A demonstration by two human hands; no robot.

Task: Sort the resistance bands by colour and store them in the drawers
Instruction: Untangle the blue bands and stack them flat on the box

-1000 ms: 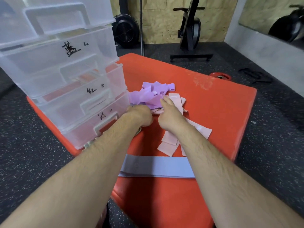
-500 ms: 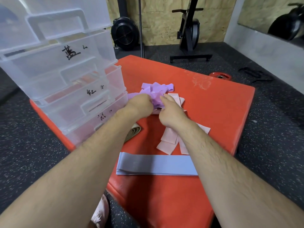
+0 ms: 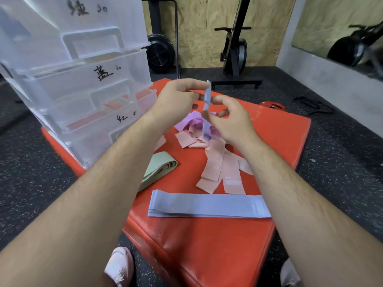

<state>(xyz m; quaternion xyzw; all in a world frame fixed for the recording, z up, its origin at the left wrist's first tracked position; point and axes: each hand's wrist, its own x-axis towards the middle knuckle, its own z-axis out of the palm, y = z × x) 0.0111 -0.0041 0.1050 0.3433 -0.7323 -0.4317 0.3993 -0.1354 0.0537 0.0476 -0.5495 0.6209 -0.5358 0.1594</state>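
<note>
My left hand (image 3: 178, 100) pinches the top of a blue-grey resistance band (image 3: 207, 96) and holds it hanging edge-on above the pile. My right hand (image 3: 230, 119) is curled around the band's lower part, fingers touching it. Below them lie crumpled purple bands (image 3: 187, 121) and several pink bands (image 3: 215, 162) on the red mat (image 3: 207, 245). A flat blue-grey band (image 3: 207, 206) lies across the mat nearer to me. A folded green band (image 3: 159, 168) lies by the clear drawer unit (image 3: 83, 79), whose drawers carry handwritten labels.
The drawer unit stands on the mat's left corner, with its drawers pushed in. My shoes (image 3: 120, 266) show at the mat's near edge. Black speckled floor surrounds the mat. A red weight plate (image 3: 271, 105), a black strap (image 3: 315, 106) and exercise machines (image 3: 234, 48) lie beyond.
Both hands rose from the purple and pink pile, lifting a blue-grey band out of it. The green band by the drawers is now uncovered.
</note>
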